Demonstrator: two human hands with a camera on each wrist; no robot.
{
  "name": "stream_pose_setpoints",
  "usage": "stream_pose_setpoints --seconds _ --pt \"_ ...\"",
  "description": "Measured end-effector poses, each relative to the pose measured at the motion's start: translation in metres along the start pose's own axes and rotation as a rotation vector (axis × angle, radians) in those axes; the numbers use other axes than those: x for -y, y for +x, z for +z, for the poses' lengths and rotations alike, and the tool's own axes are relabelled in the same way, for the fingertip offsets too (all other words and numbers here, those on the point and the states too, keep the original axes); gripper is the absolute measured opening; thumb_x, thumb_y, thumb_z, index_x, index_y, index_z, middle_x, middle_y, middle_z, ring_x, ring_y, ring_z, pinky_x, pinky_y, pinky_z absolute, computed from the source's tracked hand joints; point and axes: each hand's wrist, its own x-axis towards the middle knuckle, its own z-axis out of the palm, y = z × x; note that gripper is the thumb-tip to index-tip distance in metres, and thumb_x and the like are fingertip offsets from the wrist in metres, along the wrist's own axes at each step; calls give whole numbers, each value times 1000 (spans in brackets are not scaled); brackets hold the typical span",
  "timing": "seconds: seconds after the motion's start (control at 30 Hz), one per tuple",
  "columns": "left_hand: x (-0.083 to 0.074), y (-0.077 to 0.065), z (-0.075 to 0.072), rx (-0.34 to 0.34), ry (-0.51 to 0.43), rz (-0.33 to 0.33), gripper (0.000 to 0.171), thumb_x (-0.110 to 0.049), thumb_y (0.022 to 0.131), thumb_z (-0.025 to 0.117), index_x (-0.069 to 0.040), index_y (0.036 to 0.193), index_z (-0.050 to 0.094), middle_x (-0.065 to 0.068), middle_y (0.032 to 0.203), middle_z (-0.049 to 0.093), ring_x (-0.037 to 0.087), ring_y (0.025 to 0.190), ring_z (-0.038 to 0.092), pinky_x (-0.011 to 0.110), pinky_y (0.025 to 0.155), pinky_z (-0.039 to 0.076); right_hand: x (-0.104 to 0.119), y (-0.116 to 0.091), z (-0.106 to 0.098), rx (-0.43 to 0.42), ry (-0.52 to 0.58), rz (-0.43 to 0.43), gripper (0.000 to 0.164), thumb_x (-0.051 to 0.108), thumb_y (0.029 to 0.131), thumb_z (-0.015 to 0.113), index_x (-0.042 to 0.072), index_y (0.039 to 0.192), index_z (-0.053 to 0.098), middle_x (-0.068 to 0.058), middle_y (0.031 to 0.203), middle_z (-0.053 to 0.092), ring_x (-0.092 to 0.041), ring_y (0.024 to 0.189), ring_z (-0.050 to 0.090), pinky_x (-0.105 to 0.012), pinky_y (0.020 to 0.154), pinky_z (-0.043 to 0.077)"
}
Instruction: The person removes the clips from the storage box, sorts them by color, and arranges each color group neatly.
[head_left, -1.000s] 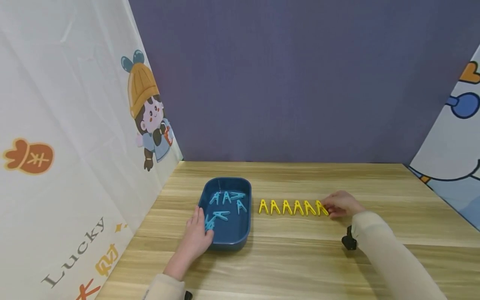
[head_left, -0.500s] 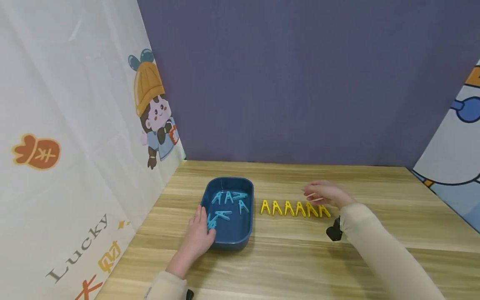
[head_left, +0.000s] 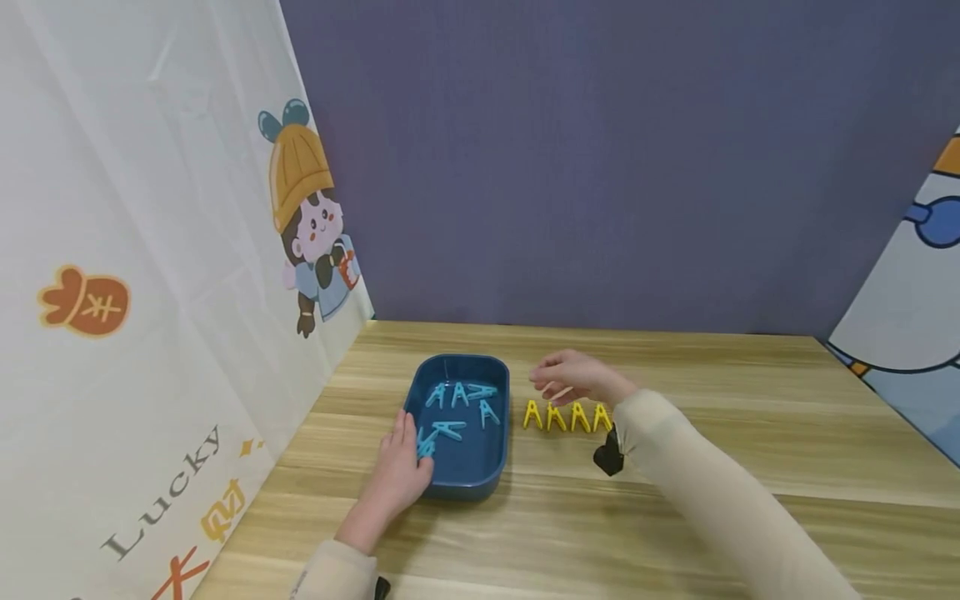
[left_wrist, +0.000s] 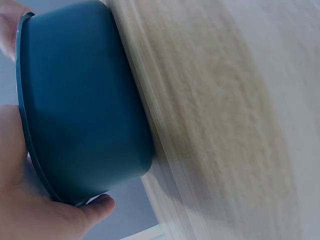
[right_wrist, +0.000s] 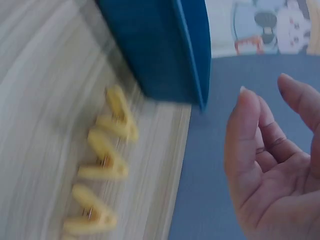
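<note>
Cream sleeve (head_left: pixel 336 573) nearest, the left hand (head_left: pixel 393 467) comes in low on the desk (head_left: pixel 570 533). Its fairly straight fingers rest on the left rim of the box (head_left: pixel 472 486), the thumb at the near corner. Light, even pressure should do here: enough to steady the box, not enough to tip it.

Blue pegs (head_left: pixel 438 428) lie loose inside, some bunched close to that hand. Just right of the box runs a row of yellow pegs (head_left: pixel 577 410); four show, and the forearm hides whatever lies past them.

Beyond the row's left end hangs the right hand (head_left: pixel 576 377), raised, fingers loosely bent, thumb and forefinger well apart, holding and touching nothing visible. Careful work seems to call for height while crossing the row, so no yellow peg gets knocked crooked, and for pinching single pegs.

Farthest back stands a purple-grey wall (head_left: pixel 570 183).
</note>
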Motion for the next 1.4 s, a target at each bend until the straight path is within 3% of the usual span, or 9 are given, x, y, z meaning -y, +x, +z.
stream_pose_setpoints --seconds 0.23,0.47,0.67,0.83,1.13,1.4 --pt "-1 0 -1 7 -5 -10 69 -12 86 51 14 139 18 27 148 8 46 128 21 55 99 27 23 17 40 78 -26 1 29 22 89 60 0 108 60 -18 100 59 -24 77 59 -39 69 52" --pt "1 0 1 7 1 -4 69 -12 85 52 15 139 19 27 148 9 47 127 22 55 99 27 36 29 66 113 -45 -5 24 18 89 60 0 106 60 -15 96 59 -19 69 57 -36 65 53" --pt "2 0 2 -7 8 1 69 -13 85 53 15 139 20 28 147 12 47 127 23 55 99 27 44 41 79 116 -59 -8 25 19 89 60 1 107 61 -18 102 59 -29 82 59 -37 66 53" --pt "2 -1 1 -20 11 6 69 -12 84 54 15 138 21 29 146 14 47 125 25 55 98 28 51 50 88 117 -48 -7 23 17 89 59 1 106 61 -22 107 57 -28 80 60 -37 68 53" --pt "0 -1 0 -30 5 28 68 -10 83 54 17 137 22 30 145 16 48 123 27 56 97 29 61 62 106 111 -47 -24 26 14 87 61 -4 107 63 -18 100 61 -30 82 60 -36 66 53" --pt "-1 -1 4 -43 19 45 68 -9 81 55 18 135 24 32 144 18 49 121 29 55 97 30 55 74 116 22 10 -2 25 10 88 60 -5 107 62 -16 97 61 -35 91 60 -37 68 53"
